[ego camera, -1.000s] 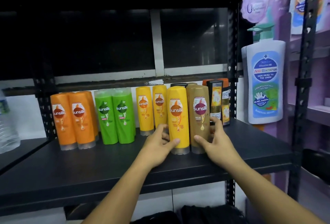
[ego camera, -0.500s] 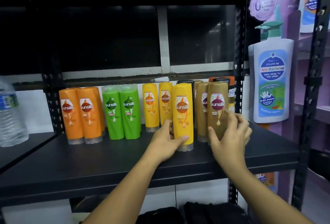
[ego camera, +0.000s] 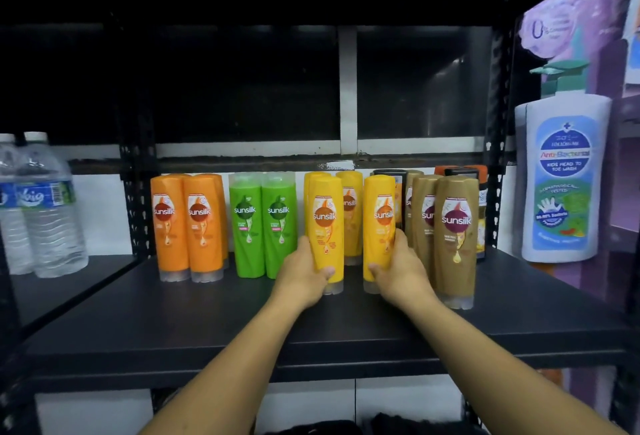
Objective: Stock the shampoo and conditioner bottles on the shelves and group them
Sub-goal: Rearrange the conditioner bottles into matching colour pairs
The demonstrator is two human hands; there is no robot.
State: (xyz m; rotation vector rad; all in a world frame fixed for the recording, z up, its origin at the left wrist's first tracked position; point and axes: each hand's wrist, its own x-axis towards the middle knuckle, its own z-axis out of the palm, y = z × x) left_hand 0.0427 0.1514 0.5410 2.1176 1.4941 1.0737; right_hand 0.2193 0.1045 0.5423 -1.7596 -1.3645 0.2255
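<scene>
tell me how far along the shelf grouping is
Done: the orange bottles stand together at the left of the shelf, the green bottles beside them, the brown bottles at the right. In hand: the left hand grips the left yellow bottle, the right hand the right yellow bottle, a gap between them. Left: closing up the yellow group and sorting the dark bottles at the back.

Dim, front-lit, dark above, warped edges
</scene>
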